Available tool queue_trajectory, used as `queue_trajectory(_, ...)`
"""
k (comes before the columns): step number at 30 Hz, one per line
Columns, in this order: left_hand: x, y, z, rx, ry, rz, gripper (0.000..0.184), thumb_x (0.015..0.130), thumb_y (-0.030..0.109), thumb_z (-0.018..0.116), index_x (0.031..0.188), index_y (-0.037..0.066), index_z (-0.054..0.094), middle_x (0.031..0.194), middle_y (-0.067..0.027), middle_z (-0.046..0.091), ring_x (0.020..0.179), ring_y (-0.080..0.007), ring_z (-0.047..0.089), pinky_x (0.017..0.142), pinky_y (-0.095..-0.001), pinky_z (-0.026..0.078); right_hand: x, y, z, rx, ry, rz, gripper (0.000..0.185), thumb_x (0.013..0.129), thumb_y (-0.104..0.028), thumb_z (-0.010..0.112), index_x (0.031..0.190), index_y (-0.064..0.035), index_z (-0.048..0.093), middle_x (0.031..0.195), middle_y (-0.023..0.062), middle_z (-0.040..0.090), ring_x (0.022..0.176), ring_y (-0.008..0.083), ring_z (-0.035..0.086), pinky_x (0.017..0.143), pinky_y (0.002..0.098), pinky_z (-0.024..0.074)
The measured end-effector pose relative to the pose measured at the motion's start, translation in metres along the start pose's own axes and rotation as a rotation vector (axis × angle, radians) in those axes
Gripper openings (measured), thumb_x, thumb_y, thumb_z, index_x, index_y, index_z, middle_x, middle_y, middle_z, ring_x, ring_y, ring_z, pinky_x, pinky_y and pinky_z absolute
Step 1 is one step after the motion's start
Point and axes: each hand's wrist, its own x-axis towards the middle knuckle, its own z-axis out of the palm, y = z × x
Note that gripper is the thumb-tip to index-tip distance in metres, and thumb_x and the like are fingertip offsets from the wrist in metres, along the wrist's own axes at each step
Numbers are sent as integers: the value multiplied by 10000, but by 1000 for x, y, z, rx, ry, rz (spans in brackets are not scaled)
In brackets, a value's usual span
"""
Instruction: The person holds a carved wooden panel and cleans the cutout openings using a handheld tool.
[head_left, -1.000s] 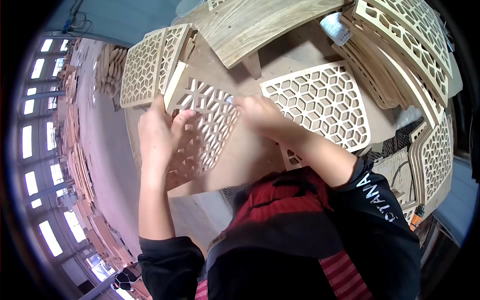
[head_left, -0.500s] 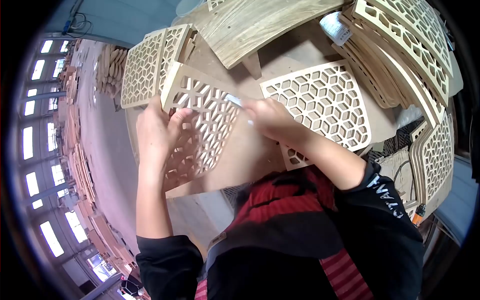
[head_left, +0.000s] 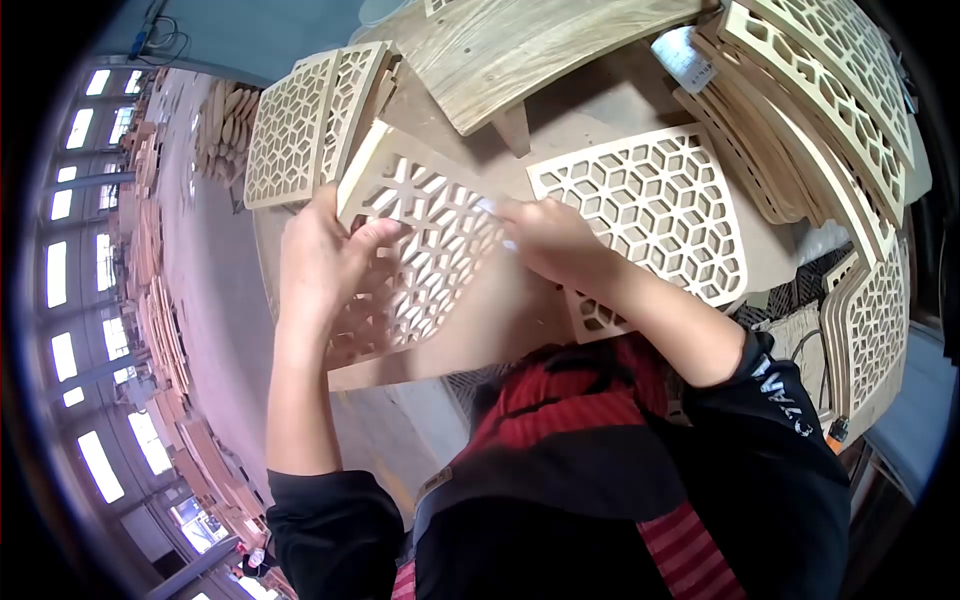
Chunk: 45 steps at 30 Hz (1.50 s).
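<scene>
me: left hand pinches the lattice panel by its side, tilted above the brown table.
desk: why tilted?
me: probably exposing its edge; i see my right hand closed round a blurred pale tool.
desk: surroundings?
me: another panel lying nearby, windowed hall beyond.

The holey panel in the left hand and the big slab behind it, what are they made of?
The panel in the left hand looks like pale, bare wood, maybe plywood: its color is light tan and I see no paint or strong shine. The slab looks like solid wood, with wavy grain and dark knots; whether it has a clear coat, I can't tell.
</scene>
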Motion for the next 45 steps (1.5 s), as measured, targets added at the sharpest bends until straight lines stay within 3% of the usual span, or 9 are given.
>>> queue_trajectory(2,1,0,-1,-34,16,-40,269,855,98,780,1031,-36,628,817,-150,738,678,-188,738,559,-325,565,-16,4,3,-74,155,-135,94,926,-132,584,940,-74,656,746,188,667,693,405,658,631,499,527)
queue_trajectory(6,-3,8,2,44,25,-20,261,866,73,758,1046,-49,613,764,-158,731,658,-208,742,534,-324,575,-11,9,20,-33,267,-183,96,911,-115,576,967,-68,637,731,209,646,710,430,649,640,517,519)
queue_trajectory(14,-10,-3,9,131,128,62,327,799,203,830,931,-22,634,643,-171,663,606,-320,688,592,-419,517,-40,-23,-19,44,-39,132,179,959,-119,533,1096,-108,646,846,193,669,808,411,654,712,490,512)
queue_trajectory(22,-15,0,12,168,124,51,367,788,244,842,939,-20,637,632,-173,652,598,-327,672,588,-426,503,0,0,26,-75,163,-146,107,926,-94,551,958,-43,639,786,217,655,769,410,659,691,514,512)
queue_trajectory(25,-15,0,13,146,126,64,370,787,254,845,934,-14,636,622,-169,644,596,-331,668,588,-427,500,-28,-2,4,-69,113,-51,110,934,-111,553,961,-48,640,788,206,664,771,410,660,701,516,514)
queue_trajectory(28,-14,-6,15,186,145,112,370,787,258,846,938,-8,639,616,-163,640,596,-330,669,589,-425,501,-56,-25,-31,81,-30,292,108,941,-129,557,958,-59,637,772,204,659,752,403,660,686,518,513)
queue_trajectory(34,-15,0,13,147,149,51,368,789,254,846,936,-12,638,623,-163,642,593,-337,665,590,-424,503,-15,2,22,-147,350,-201,133,945,-109,548,1006,-67,657,762,185,661,739,382,673,655,471,526)
queue_trajectory(40,-18,5,14,166,146,49,344,803,236,836,952,-12,648,629,-160,652,599,-321,677,596,-421,508,-44,-18,-35,87,-68,124,136,920,-73,546,984,-69,667,762,189,661,752,383,673,673,459,533)
queue_trajectory(45,-20,6,15,128,142,39,343,807,239,832,942,-13,643,630,-166,652,620,-330,682,618,-429,512,-12,6,12,-76,162,-138,124,890,-32,542,967,-48,638,768,211,661,768,406,671,672,477,519)
